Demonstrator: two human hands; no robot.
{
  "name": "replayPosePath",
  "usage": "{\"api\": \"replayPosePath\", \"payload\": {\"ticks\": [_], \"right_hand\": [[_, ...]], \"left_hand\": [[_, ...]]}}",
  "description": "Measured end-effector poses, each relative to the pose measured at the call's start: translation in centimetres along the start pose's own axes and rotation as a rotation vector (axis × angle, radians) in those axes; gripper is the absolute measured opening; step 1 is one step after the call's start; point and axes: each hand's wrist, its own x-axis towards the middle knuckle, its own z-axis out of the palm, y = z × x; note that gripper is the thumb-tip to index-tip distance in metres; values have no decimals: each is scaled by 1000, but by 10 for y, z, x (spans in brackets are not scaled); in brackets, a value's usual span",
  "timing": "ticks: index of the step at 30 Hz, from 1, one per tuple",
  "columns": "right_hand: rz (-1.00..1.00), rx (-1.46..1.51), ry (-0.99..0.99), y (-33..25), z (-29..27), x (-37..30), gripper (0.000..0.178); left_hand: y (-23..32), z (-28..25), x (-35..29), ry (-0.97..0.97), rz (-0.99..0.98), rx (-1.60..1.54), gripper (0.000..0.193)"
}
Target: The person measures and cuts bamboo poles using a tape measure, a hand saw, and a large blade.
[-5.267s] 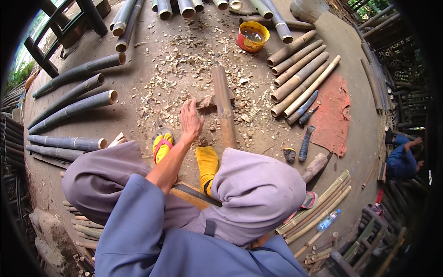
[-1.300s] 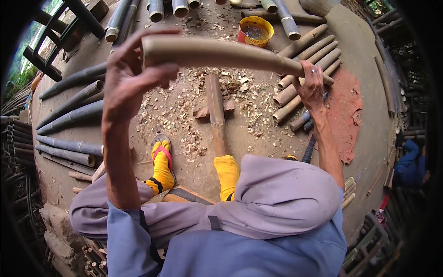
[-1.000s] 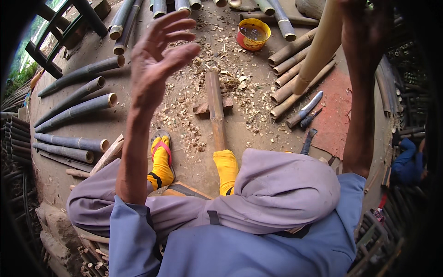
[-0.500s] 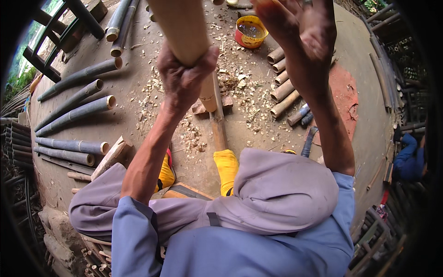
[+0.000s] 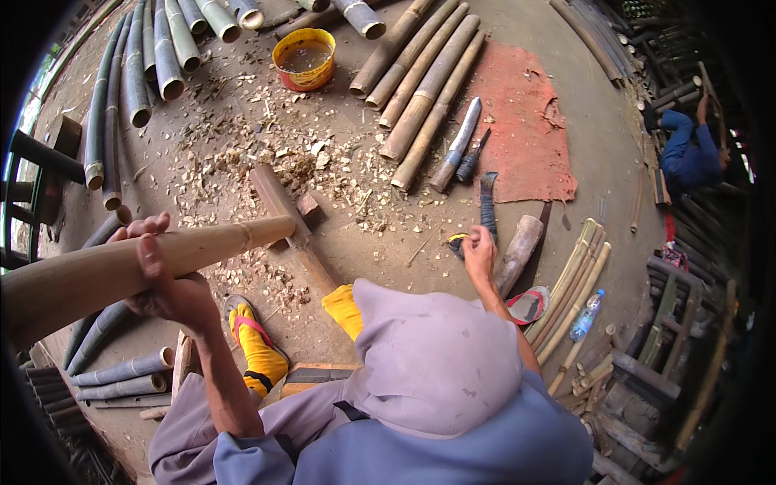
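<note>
My left hand (image 5: pixel 174 291) is wrapped round a thick, pale, peeled bamboo pole (image 5: pixel 206 245), which slants in from the left edge. The pole's far end meets a wooden bar (image 5: pixel 279 206) lying on the ground in front of my foot. To the right, past my knee, my right hand (image 5: pixel 480 250) is low, its small-looking fingers curled together. It is right beside a dark, wrapped handle (image 5: pixel 487 206); whether the fingers grip it is hidden. A short bamboo log (image 5: pixel 520 249) lies just right of that hand.
Pale chips (image 5: pixel 234 166) litter the ground. Ahead stands a yellow-and-red bucket (image 5: pixel 303 61) of murky water. Bamboo poles (image 5: pixel 428 101), a knife (image 5: pixel 463 141) and a red mat (image 5: pixel 521 121) lie to the right. Green bamboo (image 5: pixel 166 56) lies far left. Another person (image 5: pixel 691 149) works far right.
My left hand has swung the pole down to the left. My right hand has dropped from high in front to beside the dark handle. The view has turned right.
</note>
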Motion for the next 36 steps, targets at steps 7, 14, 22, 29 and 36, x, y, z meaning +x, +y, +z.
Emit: {"api": "replayPosePath", "payload": {"ticks": [7,14,22,29,36], "right_hand": [[61,-224,61,40,-22,-13,42],[-67,-484,-214,35,-18,-96,59],[128,-413,-266,76,-16,-147,64],[169,-195,-142,77,-36,-124,58],[-97,-397,-239,54,4,-31,82]], "left_hand": [[-6,-4,10,-31,-256,129,24],[-78,-89,-11,-62,-707,376,30],[-157,-164,-96,-78,-945,493,27],[-161,-160,-109,-116,-861,675,32],[-163,-157,-94,-137,-743,1035,41]]}}
